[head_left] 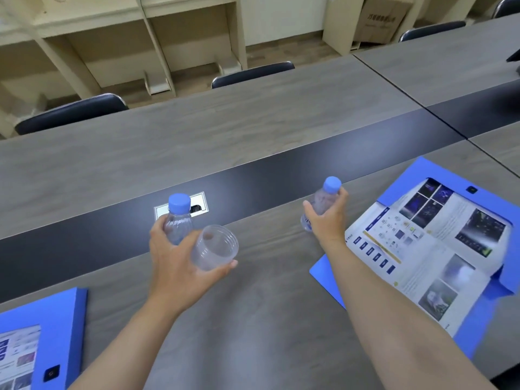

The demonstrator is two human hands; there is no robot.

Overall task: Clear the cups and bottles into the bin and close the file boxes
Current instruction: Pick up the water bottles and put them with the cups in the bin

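Two things are held in the left hand [174, 266] at once — the first bottle [177, 220], clear with a blue cap, is gripped upright by the fingers, and an empty clear cup [215, 250] is pinched beside it, tilted. The second bottle [326, 195] is gripped round its upper part by the right hand [327, 220]; whether its base touches the counter [253, 319] cannot be told. Just right of it an open file box [422, 175] is lying, with a printed brochure [439, 249] spread in it. Another blue file box [64, 327] is seen at the near left — paper shows in it. A socket plate [197, 206] is set behind the first bottle.
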